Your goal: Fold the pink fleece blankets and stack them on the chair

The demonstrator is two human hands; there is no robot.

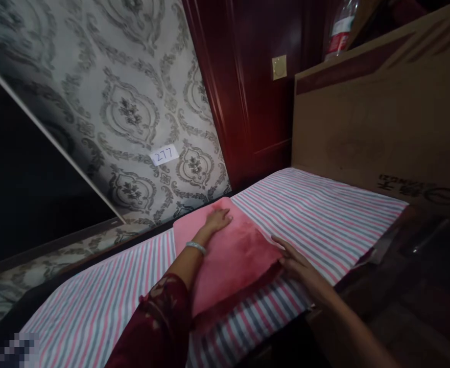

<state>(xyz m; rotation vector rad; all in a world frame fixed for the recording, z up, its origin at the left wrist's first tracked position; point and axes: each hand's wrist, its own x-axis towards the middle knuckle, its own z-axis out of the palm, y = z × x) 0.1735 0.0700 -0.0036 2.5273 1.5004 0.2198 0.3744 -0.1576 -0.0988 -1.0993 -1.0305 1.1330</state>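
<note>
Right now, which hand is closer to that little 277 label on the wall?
Left. The left hand lies flat on the pink towel's far end, below the label; the right hand rests at the towel's near right edge.

On the patterned wallpaper (125,102) ahead of me sits a small white label (164,155), handwritten "277". The cardboard box (378,117) to my right carries dark upside-down printing (416,190) that I cannot read.

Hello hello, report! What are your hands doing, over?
Left hand flat on pink towel. Right hand at its right edge. Towel on striped cloth. Cardboard box behind, apart.
</note>
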